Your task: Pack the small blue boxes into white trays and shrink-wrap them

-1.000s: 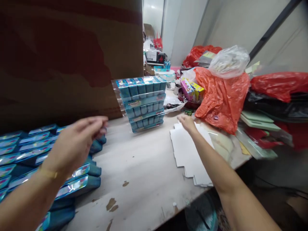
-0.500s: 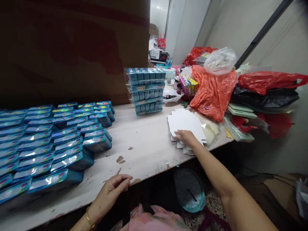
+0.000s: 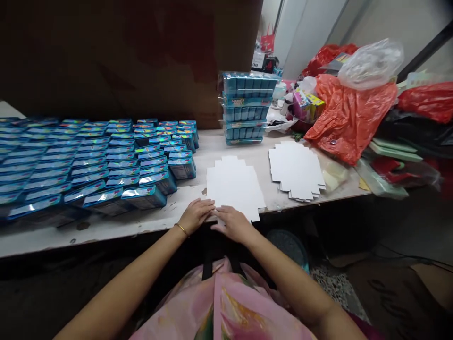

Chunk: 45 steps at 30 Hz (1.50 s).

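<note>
Card (image 3: 233, 182) at mid-frame seems in positioning; your left hand (image 3: 196, 216) and right hand (image 3: 233, 223) meet its lower edge, grip unclear; next likely needs even pressure.

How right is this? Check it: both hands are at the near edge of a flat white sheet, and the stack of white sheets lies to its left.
Not quite: the head view shows the stack of white sheets right of the flat white sheet. The left hand and right hand are at that sheet's near edge.
</note>
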{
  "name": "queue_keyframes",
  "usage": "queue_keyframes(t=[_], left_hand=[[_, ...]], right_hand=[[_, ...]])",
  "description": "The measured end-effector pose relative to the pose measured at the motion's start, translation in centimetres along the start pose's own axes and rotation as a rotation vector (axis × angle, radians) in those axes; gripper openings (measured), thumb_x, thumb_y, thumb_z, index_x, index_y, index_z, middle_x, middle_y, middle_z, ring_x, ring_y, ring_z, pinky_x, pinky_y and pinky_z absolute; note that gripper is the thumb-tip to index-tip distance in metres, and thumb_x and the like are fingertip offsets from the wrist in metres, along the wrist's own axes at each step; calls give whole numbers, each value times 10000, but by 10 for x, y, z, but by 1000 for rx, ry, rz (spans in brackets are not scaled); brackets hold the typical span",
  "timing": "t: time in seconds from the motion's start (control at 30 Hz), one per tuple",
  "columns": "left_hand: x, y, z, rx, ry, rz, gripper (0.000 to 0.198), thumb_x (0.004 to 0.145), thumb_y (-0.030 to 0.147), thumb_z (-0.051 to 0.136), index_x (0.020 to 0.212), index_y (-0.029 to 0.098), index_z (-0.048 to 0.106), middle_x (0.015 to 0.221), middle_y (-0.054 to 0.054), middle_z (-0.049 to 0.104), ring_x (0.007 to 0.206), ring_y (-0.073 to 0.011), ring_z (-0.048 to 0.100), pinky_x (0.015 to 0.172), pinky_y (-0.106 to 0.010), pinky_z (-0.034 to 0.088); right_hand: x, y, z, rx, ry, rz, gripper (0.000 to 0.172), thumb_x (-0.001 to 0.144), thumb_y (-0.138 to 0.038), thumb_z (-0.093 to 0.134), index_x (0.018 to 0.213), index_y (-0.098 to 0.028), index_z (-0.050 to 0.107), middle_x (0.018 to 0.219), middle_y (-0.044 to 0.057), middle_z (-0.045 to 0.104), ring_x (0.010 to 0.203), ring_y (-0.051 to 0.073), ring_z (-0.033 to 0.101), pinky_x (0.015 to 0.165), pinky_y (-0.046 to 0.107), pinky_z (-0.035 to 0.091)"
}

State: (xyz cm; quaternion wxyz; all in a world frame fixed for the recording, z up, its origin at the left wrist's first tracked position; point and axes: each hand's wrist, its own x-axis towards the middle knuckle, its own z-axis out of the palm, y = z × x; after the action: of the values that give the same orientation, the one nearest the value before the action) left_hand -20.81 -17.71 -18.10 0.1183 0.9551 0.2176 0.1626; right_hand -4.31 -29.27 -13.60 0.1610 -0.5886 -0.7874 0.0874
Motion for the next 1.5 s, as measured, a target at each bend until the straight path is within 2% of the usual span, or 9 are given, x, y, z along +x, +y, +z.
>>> queue_keyframes(t=[0.13,0.27,0.4,0.53,0.67,0.87,1.07,1.23,1.5], left_hand=[[1,-6,-2,18,-44,82,320,839,375,429,1107,269,570,1207,-66,549,1123,-200,477,950,-412,321],[6,7,-10,55,-148,126,511,757,465,521,1230,280,462,1312,-93,443,1207,-261,370,992,-485,217],[6,19,-8,70,-163,108,398,795,360,497,1192,334,487,1308,-55,454,1212,-262,354,986,-542,145],[15,26,-7,-1,-90,9,257,853,294,410,1023,297,603,1166,-37,575,1137,-202,439,973,-482,204],[36,42,-20,57,-32,-83,249,869,288,388,905,218,624,965,-58,647,1067,-209,478,936,-484,242],[59,58,-34,255,-384,124,219,812,120,425,724,144,625,762,-91,617,816,-199,517,661,-308,382],[66,58,-35,285,-428,120,250,815,112,411,705,139,634,753,-99,595,788,-195,500,579,-282,359],[65,67,-35,232,-419,62,286,839,188,416,657,162,635,738,-80,589,772,-187,492,569,-272,356],[64,84,-26,220,-319,-91,292,846,316,423,742,178,658,741,-82,599,757,-184,508,557,-263,367]], right_hand=[[-52,42,-9,-42,-60,-11,891,593,-493,691,1337,-202,297,1378,106,328,1298,276,198,1034,473,214],[-71,62,0,-139,-22,24,731,664,-151,627,1322,-256,328,1393,56,317,1305,233,195,1051,456,187],[-70,75,11,-73,59,-12,632,696,-56,461,1293,-248,386,1346,30,399,1286,196,258,1035,443,234],[-68,80,14,-35,111,-21,575,723,-30,379,1250,-250,447,1282,22,480,1250,177,330,1004,432,283],[-60,60,19,-88,152,-23,483,783,-64,388,1218,-250,487,1254,26,507,1185,180,408,968,385,332],[-65,47,14,-98,125,-69,506,779,-137,468,1276,-215,412,1269,43,486,1218,195,352,1008,412,278],[-88,86,1,-112,224,74,271,843,-192,447,1074,-244,579,1117,32,578,1106,181,435,937,363,321],[-65,79,-22,-144,292,111,225,872,-208,414,930,-229,631,916,33,618,924,159,487,830,318,334],[-19,59,-32,-404,3,-151,208,771,-65,450,683,-152,617,728,74,557,775,191,455,754,356,352]])
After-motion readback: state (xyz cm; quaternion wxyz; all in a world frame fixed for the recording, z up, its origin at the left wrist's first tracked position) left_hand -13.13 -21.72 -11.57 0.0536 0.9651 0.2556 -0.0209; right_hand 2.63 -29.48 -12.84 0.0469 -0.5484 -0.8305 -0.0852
